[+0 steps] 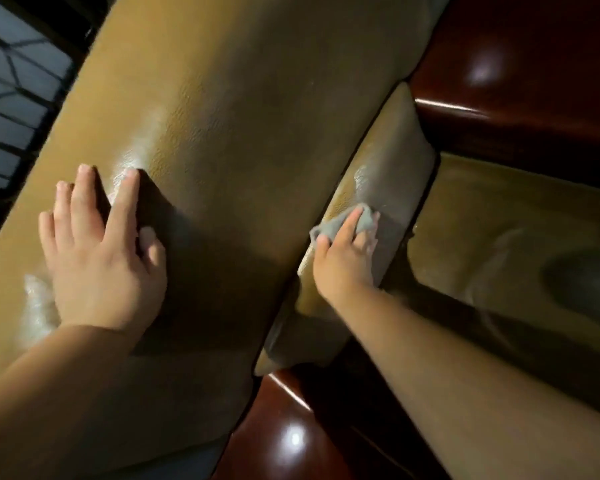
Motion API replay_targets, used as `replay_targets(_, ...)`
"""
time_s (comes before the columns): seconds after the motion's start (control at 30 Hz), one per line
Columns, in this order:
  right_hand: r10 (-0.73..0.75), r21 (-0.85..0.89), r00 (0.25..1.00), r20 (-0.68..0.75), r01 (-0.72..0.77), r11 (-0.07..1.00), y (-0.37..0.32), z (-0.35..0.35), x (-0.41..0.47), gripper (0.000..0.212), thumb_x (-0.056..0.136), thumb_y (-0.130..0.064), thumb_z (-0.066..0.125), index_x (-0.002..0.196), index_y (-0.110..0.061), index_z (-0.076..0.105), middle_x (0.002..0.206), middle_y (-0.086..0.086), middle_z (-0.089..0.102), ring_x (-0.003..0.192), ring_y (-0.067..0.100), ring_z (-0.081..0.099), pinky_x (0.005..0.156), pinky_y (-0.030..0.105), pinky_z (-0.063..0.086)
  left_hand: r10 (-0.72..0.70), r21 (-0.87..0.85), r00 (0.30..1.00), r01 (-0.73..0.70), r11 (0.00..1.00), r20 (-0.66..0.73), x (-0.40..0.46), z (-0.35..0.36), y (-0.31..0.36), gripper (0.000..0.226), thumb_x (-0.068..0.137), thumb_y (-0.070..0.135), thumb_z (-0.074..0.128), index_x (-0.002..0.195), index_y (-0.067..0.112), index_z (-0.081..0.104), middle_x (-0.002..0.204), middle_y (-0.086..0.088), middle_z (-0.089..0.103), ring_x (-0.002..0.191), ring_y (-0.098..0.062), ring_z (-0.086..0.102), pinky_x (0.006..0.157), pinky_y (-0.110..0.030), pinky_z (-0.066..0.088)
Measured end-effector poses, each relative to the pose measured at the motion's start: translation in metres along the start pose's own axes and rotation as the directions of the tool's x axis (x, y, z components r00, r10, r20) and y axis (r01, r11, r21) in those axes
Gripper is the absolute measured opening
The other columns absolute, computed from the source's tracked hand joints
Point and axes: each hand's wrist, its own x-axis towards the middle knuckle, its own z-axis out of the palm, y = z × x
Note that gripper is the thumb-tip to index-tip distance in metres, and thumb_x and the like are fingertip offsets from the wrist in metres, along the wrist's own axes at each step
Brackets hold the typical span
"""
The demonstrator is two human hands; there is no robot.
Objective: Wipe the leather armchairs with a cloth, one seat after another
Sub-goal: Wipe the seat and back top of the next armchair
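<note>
Tan leather backrest (257,116) fills view; our left hand (97,258) rests flat on it. Right hand (343,261) pinches cloth (347,225) on small cushion (381,174). Cloth's soft, light; grip bunched middle, probs.

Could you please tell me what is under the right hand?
A grey cloth lies under the right hand, pressed on the tan cushion. The leather directly beneath the cloth is covered.
</note>
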Motion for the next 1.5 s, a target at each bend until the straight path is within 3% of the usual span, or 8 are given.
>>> replay_targets(0.2,-0.231,0.057,0.97,-0.069,0.235,0.97,0.006,0.025,-0.032,0.075,0.106,-0.036,0.035,0.165,-0.02,-0.009,0.17,0.011,-0.024,0.159,0.037,-0.008,0.126,0.052,0.026,0.395,0.297,0.914,-0.403,0.866,0.09,0.133,0.014,0.101,0.078,0.096,0.066,0.037,0.166,0.035,0.022,0.176,-0.003,0.008,0.159,-0.048,0.0,0.117,-0.08,0.015)
replay_targets(0.43,-0.372,-0.142,0.907,-0.197,0.349,0.926,0.013,0.0,0.052,0.063,0.11,-0.039,0.029,0.165,-0.012,0.012,0.169,0.027,-0.001,0.158,0.04,0.0,0.126,0.053,0.023,0.41,0.396,0.912,-0.38,0.836,0.01,0.185,0.047,0.126,0.088,0.087,0.073,0.047,0.165,0.037,0.025,0.176,0.001,-0.005,0.157,-0.053,0.0,0.115,-0.081,0.018)
replay_targets(0.57,-0.19,-0.038,0.944,-0.269,0.186,0.982,-0.011,-0.075,0.168,0.063,0.109,-0.038,0.031,0.166,-0.022,0.009,0.172,0.016,-0.005,0.159,0.034,-0.003,0.128,0.052,0.02,0.45,0.252,0.893,-0.432,0.866,-0.015,0.196,0.059,0.12,0.086,0.091,0.067,0.044,0.167,0.038,0.014,0.176,-0.002,-0.011,0.158,-0.053,0.003,0.118,-0.08,0.014)
replay_targets(0.87,-0.486,-0.207,0.874,0.003,0.476,0.855,0.026,-0.009,0.021,0.068,0.102,-0.038,0.043,0.164,-0.019,0.023,0.172,0.011,-0.013,0.159,0.029,-0.016,0.128,0.05,0.01,0.387,0.267,0.922,-0.378,0.886,0.02,0.19,0.052,0.13,0.083,0.089,0.066,0.042,0.164,0.041,0.02,0.176,-0.001,-0.01,0.151,-0.065,0.003,0.113,-0.081,0.018)
replay_targets(1.07,-0.279,-0.247,0.902,-0.33,0.202,0.948,-0.005,-0.027,0.093,0.055,0.103,-0.025,0.052,0.154,-0.009,0.042,0.169,0.025,0.013,0.159,0.035,0.008,0.128,0.048,0.017,0.365,0.286,0.93,-0.364,0.887,0.052,0.189,0.052,0.134,0.083,0.089,0.067,0.039,0.164,0.042,0.016,0.176,-0.004,-0.008,0.15,-0.068,0.005,0.112,-0.081,0.02)
replay_targets(1.17,-0.401,-0.264,0.91,-0.106,0.363,0.893,0.007,-0.004,0.049,0.068,0.103,-0.037,0.038,0.163,-0.009,0.021,0.17,0.027,-0.005,0.158,0.04,-0.008,0.128,0.054,0.013,0.368,0.287,0.928,-0.366,0.885,0.051,0.187,0.047,0.135,0.083,0.09,0.066,0.045,0.165,0.041,0.02,0.177,-0.004,-0.008,0.152,-0.064,0.002,0.113,-0.081,0.017)
replay_targets(1.27,-0.566,-0.288,0.824,0.025,0.548,0.785,0.036,0.009,0.016,0.061,0.101,-0.035,0.036,0.158,-0.012,0.033,0.167,0.025,0.003,0.155,0.042,0.002,0.115,0.061,0.039,0.353,0.308,0.934,-0.35,0.885,0.047,0.186,0.048,0.137,0.088,0.088,0.068,0.052,0.166,0.041,0.02,0.176,-0.003,-0.01,0.154,-0.061,-0.001,0.116,-0.081,0.01)
replay_targets(1.5,-0.209,-0.119,0.96,-0.189,0.189,0.975,-0.027,-0.092,0.184,0.072,0.102,-0.029,0.038,0.166,-0.014,0.008,0.171,0.022,-0.006,0.159,0.036,-0.007,0.129,0.052,0.011,0.365,0.333,0.93,-0.355,0.873,0.034,0.187,0.055,0.134,0.089,0.087,0.07,0.051,0.166,0.042,0.021,0.177,-0.005,-0.006,0.154,-0.06,0.001,0.117,-0.08,0.009)
